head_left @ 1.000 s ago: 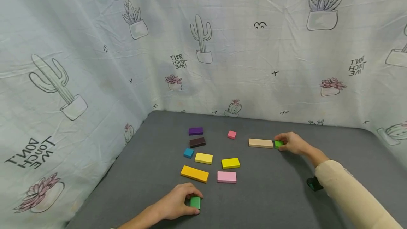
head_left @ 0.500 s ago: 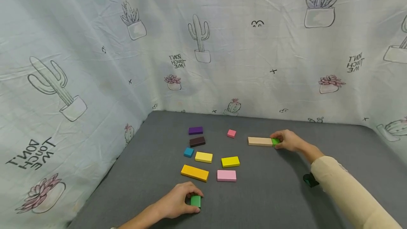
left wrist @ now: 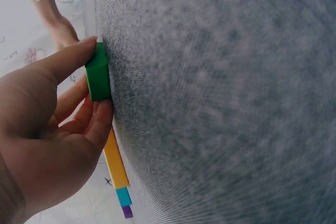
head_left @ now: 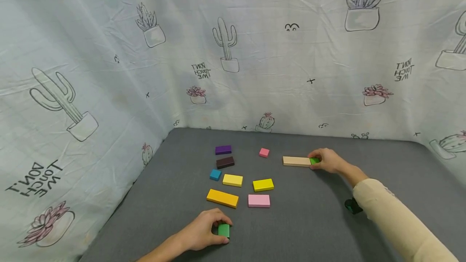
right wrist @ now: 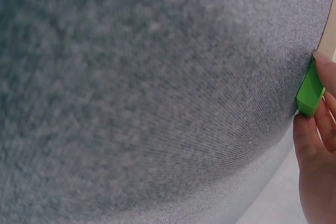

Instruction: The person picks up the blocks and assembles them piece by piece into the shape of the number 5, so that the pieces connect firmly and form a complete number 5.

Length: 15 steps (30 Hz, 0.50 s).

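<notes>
Near the front of the grey table, my left hand (head_left: 204,229) pinches a dark green block (head_left: 223,230) between thumb and fingers. The left wrist view shows this green block (left wrist: 98,74) low against the grey surface. Farther back on the right, my right hand (head_left: 329,161) pinches a small light green block (head_left: 314,160). That block sits end to end with a long beige block (head_left: 296,161), in line with it. In the right wrist view the light green block (right wrist: 311,92) lies between thumb and fingers, with the beige block (right wrist: 329,30) beyond it.
Between the hands lie an orange block (head_left: 222,198), a pink block (head_left: 259,201), two yellow blocks (head_left: 263,185), a blue block (head_left: 215,174), a dark brown block (head_left: 225,162), a purple block (head_left: 223,150) and a coral block (head_left: 264,153). A patterned curtain (head_left: 276,51) hangs behind the table.
My right hand has slid the light green block left, closing the gap to the beige block's end. The left hand stays in place with its green block. The head view has shifted slightly.
</notes>
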Available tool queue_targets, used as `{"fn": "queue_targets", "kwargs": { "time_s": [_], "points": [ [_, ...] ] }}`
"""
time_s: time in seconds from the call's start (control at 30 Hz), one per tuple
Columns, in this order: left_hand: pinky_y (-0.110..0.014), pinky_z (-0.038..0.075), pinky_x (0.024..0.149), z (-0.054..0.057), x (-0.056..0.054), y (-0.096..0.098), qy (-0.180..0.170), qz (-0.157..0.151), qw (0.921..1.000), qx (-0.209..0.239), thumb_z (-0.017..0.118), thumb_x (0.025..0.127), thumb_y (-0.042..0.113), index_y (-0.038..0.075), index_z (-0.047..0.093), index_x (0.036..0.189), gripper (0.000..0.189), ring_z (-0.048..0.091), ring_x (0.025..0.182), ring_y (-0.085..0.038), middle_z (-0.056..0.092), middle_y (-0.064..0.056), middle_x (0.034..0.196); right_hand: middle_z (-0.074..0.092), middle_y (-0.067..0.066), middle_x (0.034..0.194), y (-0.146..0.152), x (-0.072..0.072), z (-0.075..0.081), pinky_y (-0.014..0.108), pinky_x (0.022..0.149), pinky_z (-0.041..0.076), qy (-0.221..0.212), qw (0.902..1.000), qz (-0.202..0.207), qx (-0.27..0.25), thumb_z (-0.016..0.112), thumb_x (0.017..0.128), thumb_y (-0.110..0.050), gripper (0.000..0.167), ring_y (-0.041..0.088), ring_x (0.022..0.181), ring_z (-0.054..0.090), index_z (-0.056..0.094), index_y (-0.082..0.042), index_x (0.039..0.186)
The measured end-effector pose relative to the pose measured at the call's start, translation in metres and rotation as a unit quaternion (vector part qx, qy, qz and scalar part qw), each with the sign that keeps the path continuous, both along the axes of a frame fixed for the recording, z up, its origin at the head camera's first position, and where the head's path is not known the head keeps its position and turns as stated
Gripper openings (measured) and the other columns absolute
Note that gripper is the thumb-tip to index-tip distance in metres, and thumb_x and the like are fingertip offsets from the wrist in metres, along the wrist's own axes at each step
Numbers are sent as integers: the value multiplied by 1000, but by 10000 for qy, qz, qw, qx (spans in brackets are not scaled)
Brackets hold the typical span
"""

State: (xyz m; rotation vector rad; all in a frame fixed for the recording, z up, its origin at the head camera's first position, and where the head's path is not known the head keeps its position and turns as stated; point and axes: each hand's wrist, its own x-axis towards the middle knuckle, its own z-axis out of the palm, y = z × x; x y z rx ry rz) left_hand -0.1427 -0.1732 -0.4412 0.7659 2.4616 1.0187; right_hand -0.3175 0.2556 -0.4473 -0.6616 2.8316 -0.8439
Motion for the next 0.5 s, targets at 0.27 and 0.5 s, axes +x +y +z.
{"fn": "queue_targets", "kwargs": {
  "time_s": [0.27, 0.5],
  "points": [
    [-22, 45, 75, -1, 1, 0, -80, 50, 10000, 19, 78, 82, 23, 14, 68, 106, 27, 49, 81, -1, 53, 15, 93, 61, 24, 111, -2, -1, 0, 47, 81, 46, -113, 9997, 14, -212, 78, 81, -18, 49, 33, 97, 58, 59, 11, 117],
    [-23, 46, 75, 0, 1, 1, -114, 70, 9999, -2, 78, 82, 23, 15, 68, 106, 27, 49, 81, -1, 53, 15, 93, 52, 28, 126, -8, 9, 11, 54, 93, 40, 50, 9954, -294, -913, 63, 93, -33, 57, 43, 116, 47, 50, 8, 130]
  ]
}}
